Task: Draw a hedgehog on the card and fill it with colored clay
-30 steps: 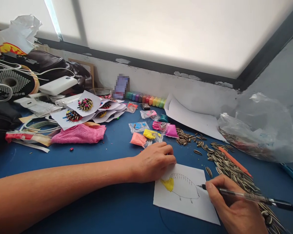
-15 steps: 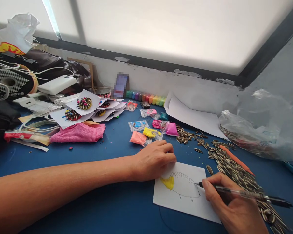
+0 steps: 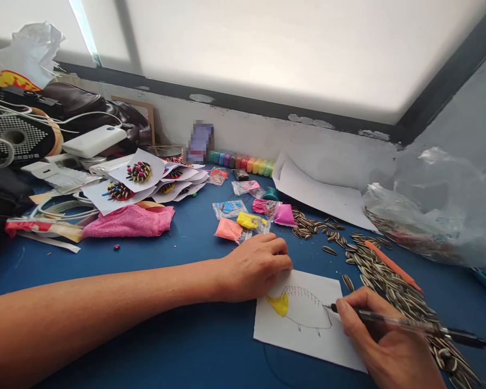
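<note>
My right hand (image 3: 389, 335) holds a black and clear pen (image 3: 415, 323) in a writing grip. The pen's tip is at the right end of an outlined drawing on a white sheet of paper (image 3: 303, 346). This drawing has a rounded body, small scale-like marks along its top, two short legs and a yellow patch (image 3: 278, 306) at its left end. Curled and closed, my left hand (image 3: 259, 267) rests on the paper's upper left corner, holding it down; its fingertips are hidden. Striped sunflower seeds (image 3: 383, 275) lie beside my right hand.
Small bags of coloured clay (image 3: 249, 220) lie beyond my left hand. An orange stick (image 3: 392, 266) rests on the seeds, near a clear plastic bag (image 3: 441, 227). Seed-covered paper pieces (image 3: 140, 173) and a pink cloth (image 3: 129, 220) are on the left.
The pen tip has shifted very slightly, with the pen's back end swinging a little to the right. My left hand stays where it was.
</note>
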Action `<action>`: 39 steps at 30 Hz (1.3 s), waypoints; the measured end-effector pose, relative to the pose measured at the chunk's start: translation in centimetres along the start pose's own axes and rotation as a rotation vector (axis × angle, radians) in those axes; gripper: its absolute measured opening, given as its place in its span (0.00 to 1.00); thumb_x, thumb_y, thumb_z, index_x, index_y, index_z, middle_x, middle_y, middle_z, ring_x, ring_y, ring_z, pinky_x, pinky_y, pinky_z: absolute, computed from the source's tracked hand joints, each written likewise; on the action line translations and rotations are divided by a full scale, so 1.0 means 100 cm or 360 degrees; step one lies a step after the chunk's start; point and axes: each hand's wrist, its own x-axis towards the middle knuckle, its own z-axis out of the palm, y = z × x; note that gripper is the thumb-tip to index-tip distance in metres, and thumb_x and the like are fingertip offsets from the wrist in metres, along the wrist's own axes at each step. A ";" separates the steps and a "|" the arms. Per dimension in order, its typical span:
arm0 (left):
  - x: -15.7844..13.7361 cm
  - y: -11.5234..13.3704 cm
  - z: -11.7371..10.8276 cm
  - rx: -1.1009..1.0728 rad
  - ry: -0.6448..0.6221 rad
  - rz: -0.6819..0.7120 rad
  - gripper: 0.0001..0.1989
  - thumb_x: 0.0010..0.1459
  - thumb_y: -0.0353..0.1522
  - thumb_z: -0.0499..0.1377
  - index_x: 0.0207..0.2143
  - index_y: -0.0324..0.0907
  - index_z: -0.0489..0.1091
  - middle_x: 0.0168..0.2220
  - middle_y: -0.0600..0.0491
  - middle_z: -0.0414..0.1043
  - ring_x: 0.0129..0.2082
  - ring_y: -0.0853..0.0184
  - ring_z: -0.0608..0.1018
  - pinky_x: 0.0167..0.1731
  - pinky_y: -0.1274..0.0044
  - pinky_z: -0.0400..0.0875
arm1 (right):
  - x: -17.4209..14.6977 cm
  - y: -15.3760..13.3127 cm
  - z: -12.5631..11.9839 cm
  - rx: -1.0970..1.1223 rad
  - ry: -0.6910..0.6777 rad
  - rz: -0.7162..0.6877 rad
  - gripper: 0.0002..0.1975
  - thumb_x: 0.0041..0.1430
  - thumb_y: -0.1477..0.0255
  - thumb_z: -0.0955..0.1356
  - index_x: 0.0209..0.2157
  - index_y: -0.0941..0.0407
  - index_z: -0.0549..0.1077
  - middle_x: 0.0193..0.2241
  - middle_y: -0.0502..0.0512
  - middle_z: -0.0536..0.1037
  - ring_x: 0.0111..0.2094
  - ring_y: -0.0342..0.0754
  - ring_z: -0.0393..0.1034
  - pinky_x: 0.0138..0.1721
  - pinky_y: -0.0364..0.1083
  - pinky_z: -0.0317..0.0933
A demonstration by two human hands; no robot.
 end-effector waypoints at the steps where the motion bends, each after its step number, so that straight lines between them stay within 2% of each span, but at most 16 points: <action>1: 0.000 0.000 0.000 -0.0001 0.0001 0.0003 0.11 0.59 0.22 0.51 0.37 0.39 0.72 0.40 0.49 0.71 0.35 0.67 0.67 0.37 0.75 0.64 | -0.001 -0.001 0.000 0.0009 0.0003 0.0002 0.16 0.57 0.57 0.63 0.22 0.51 0.67 0.18 0.44 0.67 0.19 0.42 0.61 0.19 0.40 0.54; 12: -0.001 0.000 0.001 0.0001 0.0007 0.0000 0.11 0.59 0.22 0.51 0.37 0.40 0.72 0.40 0.49 0.70 0.35 0.67 0.66 0.37 0.74 0.64 | 0.005 0.007 -0.002 -0.0035 -0.0003 -0.0156 0.16 0.57 0.58 0.63 0.21 0.51 0.68 0.17 0.44 0.69 0.18 0.41 0.64 0.18 0.38 0.57; 16: -0.001 -0.001 0.001 -0.0005 0.0007 0.0001 0.11 0.60 0.22 0.51 0.37 0.40 0.72 0.40 0.49 0.70 0.35 0.67 0.66 0.37 0.75 0.64 | 0.008 0.010 -0.003 -0.0090 -0.0039 -0.0265 0.17 0.58 0.59 0.63 0.20 0.51 0.67 0.14 0.44 0.68 0.14 0.40 0.62 0.13 0.37 0.55; 23: 0.000 0.000 0.001 -0.0006 0.0020 -0.0004 0.11 0.60 0.23 0.51 0.36 0.39 0.72 0.40 0.49 0.70 0.35 0.67 0.67 0.36 0.75 0.64 | 0.009 0.012 -0.004 -0.0155 -0.0010 -0.0373 0.16 0.58 0.61 0.63 0.20 0.51 0.68 0.14 0.44 0.68 0.14 0.40 0.63 0.13 0.37 0.55; 30: -0.001 -0.001 0.000 -0.0012 0.0018 0.0002 0.11 0.60 0.23 0.51 0.37 0.40 0.72 0.40 0.49 0.71 0.36 0.67 0.67 0.37 0.75 0.64 | 0.009 0.016 -0.005 -0.0161 -0.0043 -0.0381 0.16 0.58 0.61 0.62 0.20 0.51 0.68 0.16 0.44 0.69 0.16 0.41 0.65 0.16 0.37 0.59; 39: -0.001 -0.001 0.001 0.0000 0.0007 0.0000 0.11 0.60 0.23 0.51 0.37 0.40 0.72 0.40 0.49 0.70 0.36 0.67 0.68 0.37 0.74 0.65 | 0.000 0.002 0.000 -0.0095 0.0067 -0.0128 0.16 0.58 0.60 0.61 0.20 0.51 0.65 0.18 0.44 0.67 0.19 0.42 0.62 0.20 0.39 0.57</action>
